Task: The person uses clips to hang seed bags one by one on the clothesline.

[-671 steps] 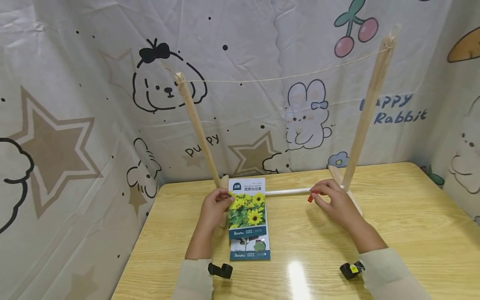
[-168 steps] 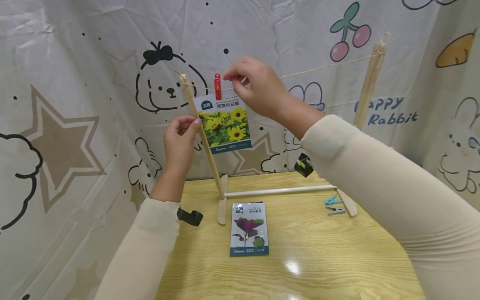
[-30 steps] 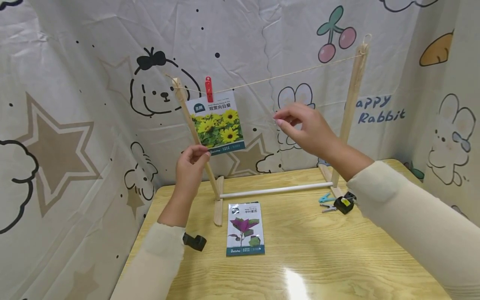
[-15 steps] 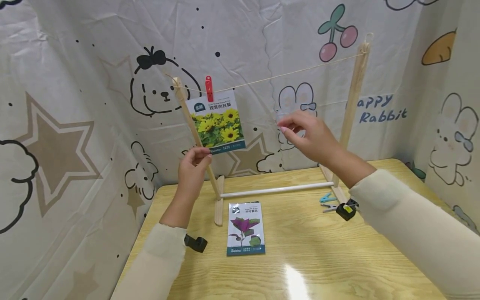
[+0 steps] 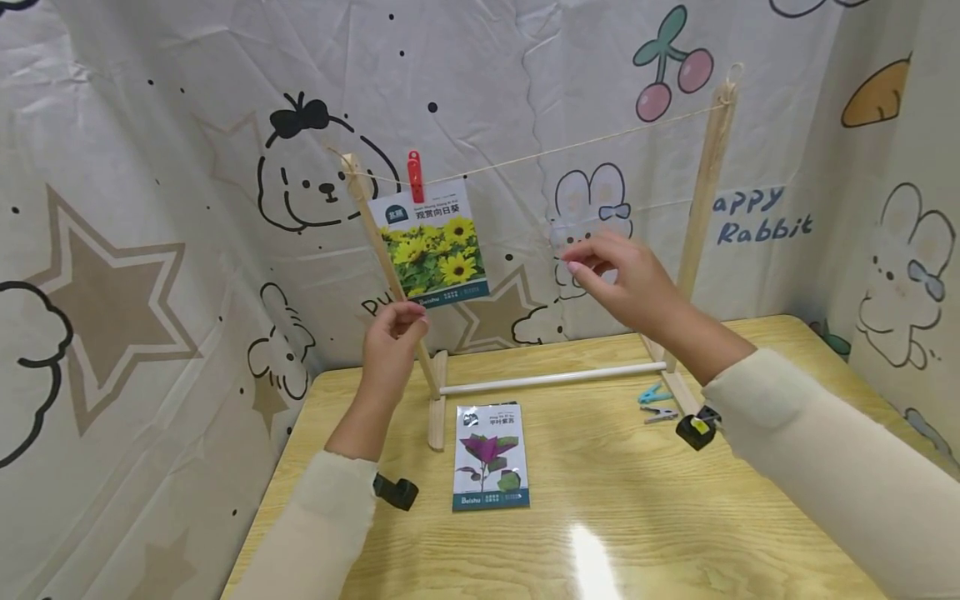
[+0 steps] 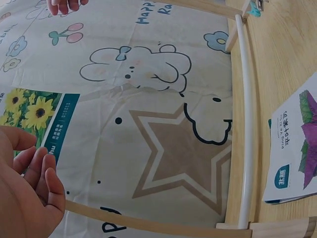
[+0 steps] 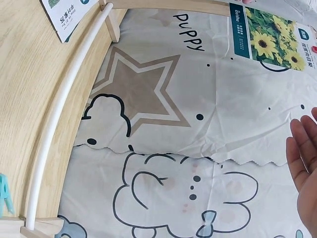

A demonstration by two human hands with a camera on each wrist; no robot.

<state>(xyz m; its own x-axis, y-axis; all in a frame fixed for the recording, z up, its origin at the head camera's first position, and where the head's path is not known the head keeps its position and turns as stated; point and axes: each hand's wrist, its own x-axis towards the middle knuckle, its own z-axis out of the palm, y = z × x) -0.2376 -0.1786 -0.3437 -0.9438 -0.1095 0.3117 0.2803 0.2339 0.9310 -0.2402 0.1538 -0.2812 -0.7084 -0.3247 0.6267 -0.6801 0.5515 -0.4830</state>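
Note:
A sunflower seed packet hangs slightly tilted from the string, held by a red clothespin at its top edge. Just below its lower left corner, beside the wooden post, is my left hand, its fingers loosely bent. The left wrist view has those fingers overlapping the packet's bottom edge without a grip on it. My right hand hovers in the air right of the packet, holding nothing, thumb and fingertips apart. A second packet with a purple-leaved plant lies on the table.
The wooden stand has a left post, a right post and a white crossbar low between them. A blue clothespin and a grey clothespin lie by the right foot. A printed cloth hangs behind.
Over the last second both hands drift slightly down and to the right, the left fingers slipping off the packet's lower corner. Earlier, the sunflower packet went from the table to the string under the red clothespin.

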